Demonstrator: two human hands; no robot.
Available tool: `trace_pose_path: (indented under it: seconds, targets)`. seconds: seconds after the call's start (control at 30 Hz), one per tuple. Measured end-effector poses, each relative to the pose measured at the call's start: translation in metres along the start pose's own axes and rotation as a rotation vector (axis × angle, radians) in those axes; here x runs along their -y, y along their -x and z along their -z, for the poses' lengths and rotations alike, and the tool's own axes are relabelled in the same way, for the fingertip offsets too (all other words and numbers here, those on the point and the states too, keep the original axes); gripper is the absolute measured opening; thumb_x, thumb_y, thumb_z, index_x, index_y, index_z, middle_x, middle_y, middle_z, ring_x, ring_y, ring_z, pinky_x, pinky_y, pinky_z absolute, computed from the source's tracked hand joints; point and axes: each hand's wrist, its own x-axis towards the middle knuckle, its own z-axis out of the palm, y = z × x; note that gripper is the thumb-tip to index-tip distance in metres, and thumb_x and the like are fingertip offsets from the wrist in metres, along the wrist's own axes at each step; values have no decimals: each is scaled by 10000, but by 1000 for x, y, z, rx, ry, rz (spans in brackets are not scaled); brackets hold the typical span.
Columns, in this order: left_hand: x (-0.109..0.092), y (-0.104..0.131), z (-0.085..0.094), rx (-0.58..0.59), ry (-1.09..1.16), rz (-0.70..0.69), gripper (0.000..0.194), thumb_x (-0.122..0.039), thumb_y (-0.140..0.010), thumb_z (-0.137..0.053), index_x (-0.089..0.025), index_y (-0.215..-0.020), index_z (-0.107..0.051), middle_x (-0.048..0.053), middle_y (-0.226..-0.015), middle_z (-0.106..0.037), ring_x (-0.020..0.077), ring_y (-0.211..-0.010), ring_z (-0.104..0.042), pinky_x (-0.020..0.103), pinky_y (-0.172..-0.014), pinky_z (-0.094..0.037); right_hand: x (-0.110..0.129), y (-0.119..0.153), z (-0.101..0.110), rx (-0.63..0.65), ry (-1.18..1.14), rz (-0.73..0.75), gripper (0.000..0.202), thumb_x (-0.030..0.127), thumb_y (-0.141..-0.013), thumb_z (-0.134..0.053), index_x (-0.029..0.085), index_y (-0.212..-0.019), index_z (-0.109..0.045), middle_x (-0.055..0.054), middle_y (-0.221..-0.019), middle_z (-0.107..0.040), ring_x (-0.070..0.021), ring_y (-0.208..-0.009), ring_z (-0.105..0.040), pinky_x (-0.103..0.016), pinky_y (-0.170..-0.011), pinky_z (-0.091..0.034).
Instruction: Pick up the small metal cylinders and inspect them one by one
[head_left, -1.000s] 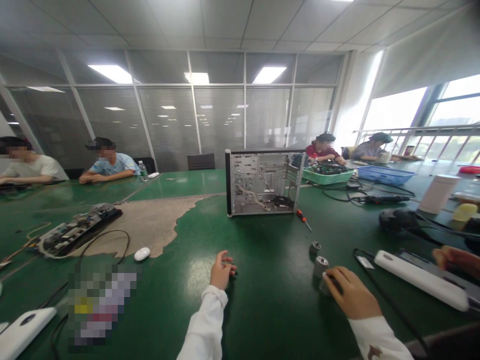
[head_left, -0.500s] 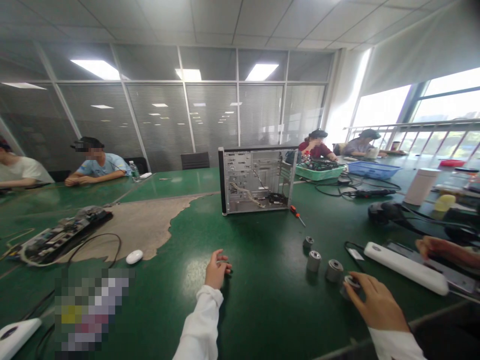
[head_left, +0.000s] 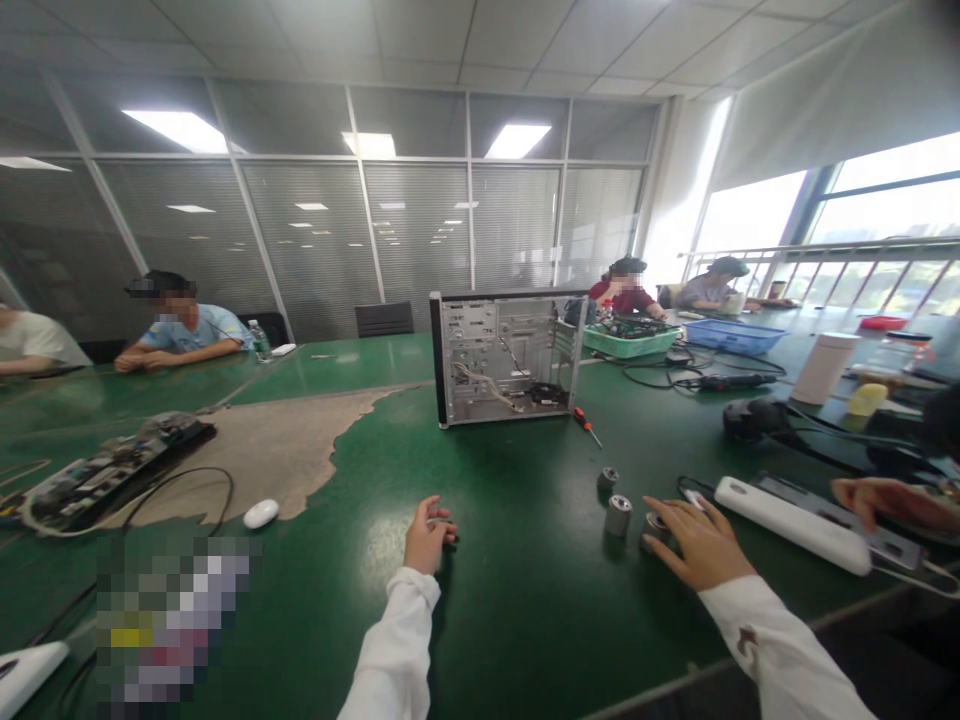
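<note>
My left hand (head_left: 426,540) hovers over the green table or rests on it, fingers loosely curled and apart, with nothing visible in it. To the right, my right hand (head_left: 697,545) has its thumb and fingers around a short grey metal cylinder (head_left: 655,528), which they partly hide. Two more cylinders stand to the left of that hand: a wider cylinder (head_left: 619,517) and a smaller cylinder (head_left: 608,480) with a hole in its top. Whether another one sits under my palm is hidden.
An open computer case (head_left: 510,360) stands ahead, an orange-handled screwdriver (head_left: 587,427) beside it. A white power strip (head_left: 791,525) and another person's hand (head_left: 896,500) are at right. A circuit assembly (head_left: 120,470) and a white mouse (head_left: 261,514) lie left.
My right hand has moved left and away from me, from the nearest cylinder to the one beyond it. My left hand has stayed nearly still. The view has shifted slightly.
</note>
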Motion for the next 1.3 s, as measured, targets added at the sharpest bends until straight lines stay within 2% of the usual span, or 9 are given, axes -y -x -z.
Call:
trace_pose_path:
  seconds: [0.13, 0.23, 0.33, 0.53, 0.7, 0.87, 1.03, 1.13, 1.3]
  targets:
    - [3, -1, 1, 12, 2, -4, 408, -26, -601, -413, -151, -989, -405, 19, -761, -518, 81, -522, -564, 200, -469, -469, -12, -3, -3, 152, -59, 93, 400, 347, -680, -454, 180, -1042, -488, -52, -820, -629, -197, -814, -555, -427, -906, -210]
    - [5, -3, 1, 20, -7, -5, 425, -14, -594, -405, -155, -994, -403, 19, -763, -518, 80, -524, -565, 190, -463, -462, -14, 2, 1, 165, -102, 117, 431, 344, -674, -475, 160, -1064, -465, -51, -801, -631, -196, -795, -562, -424, -915, -213]
    - [7, -3, 1, 28, -14, -15, 429, -13, -591, -403, -158, -994, -405, 23, -776, -514, 85, -528, -567, 197, -458, -459, 4, 9, 10, 140, -148, 132, 458, 315, -683, -478, 147, -1106, -428, -57, -825, -622, -195, -820, -553, -406, -921, -227]
    - [4, -1, -2, 30, -23, 5, 426, -14, -589, -432, -157, -989, -415, 18, -762, -518, 71, -513, -553, 173, -448, -443, 90, -12, 25, 180, -420, 174, 534, 242, -687, -468, 163, -1196, -330, -86, -953, -567, -205, -907, -499, -394, -867, -291]
    - [-4, 4, -2, 12, -36, -32, 388, -86, -614, -478, -165, -991, -433, 31, -783, -525, 102, -578, -560, 181, -443, -436, 181, -70, -4, 266, -727, 194, 590, 262, -621, -545, 167, -1177, -374, -85, -933, -559, -222, -899, -476, -379, -798, -343]
    - [-16, 18, -1, 14, -113, -271, 389, -187, -627, -556, -188, -1009, -481, 58, -898, -537, 162, -835, -539, 249, -641, -460, 227, -92, -51, 285, -1174, 10, 780, 301, -520, -644, 194, -1214, -303, -72, -1015, -516, -207, -922, -472, -366, -817, -356]
    - [-24, 26, -8, 78, -240, -403, 446, -208, -614, -597, -210, -1046, -489, 71, -1008, -514, 179, -929, -497, 307, -819, -395, 225, -89, -66, 224, -1625, -402, 468, 320, -630, -554, 194, -1066, -438, -56, -930, -548, -171, -826, -522, -302, -691, -425]
    - [-22, 23, -11, 77, -315, -448, 367, -200, -632, -581, -229, -993, -522, 54, -1003, -520, 181, -945, -483, 321, -862, -363, 226, -94, -65, 156, -1707, -612, 370, 361, -625, -555, 171, -938, -502, -49, -836, -568, -157, -717, -540, -267, -591, -429]
    - [-19, 20, -9, 81, -327, -435, 248, -200, -645, -567, -231, -890, -569, 39, -909, -554, 176, -874, -506, 315, -838, -382, 241, -106, -68, 70, -1624, -816, 339, 426, -612, -544, 154, -813, -550, -32, -732, -587, -121, -582, -527, -229, -508, -398]
